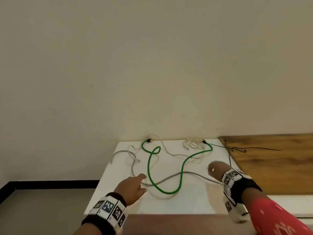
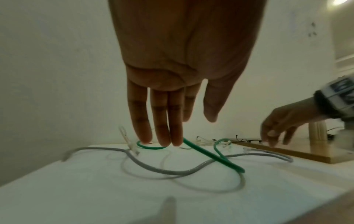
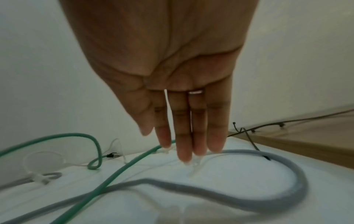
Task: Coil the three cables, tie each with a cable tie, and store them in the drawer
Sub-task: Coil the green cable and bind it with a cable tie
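Note:
Three cables lie loose and crossing on the white tabletop point(image 1: 186, 204): a green cable point(image 1: 149, 170) point(image 2: 210, 157) point(image 3: 124, 165), a thicker grey cable point(image 1: 194, 173) point(image 2: 172, 172) point(image 3: 287, 163), and a thin white cable point(image 1: 171, 154). Thin black cable ties point(image 1: 245, 148) point(image 3: 268, 125) lie at the back on the wooden surface. My left hand point(image 1: 142, 182) point(image 2: 162, 136) hovers with straight fingers over the grey cable's left part and holds nothing. My right hand point(image 1: 215, 168) point(image 3: 187, 148) hangs empty, fingers straight, above the grey cable's right end. No drawer is in view.
A wooden surface point(image 1: 274, 167) adjoins the white top on the right. A plain wall point(image 1: 152, 65) stands directly behind both. To the left the tabletop ends over grey floor point(image 1: 42, 209) with a dark baseboard.

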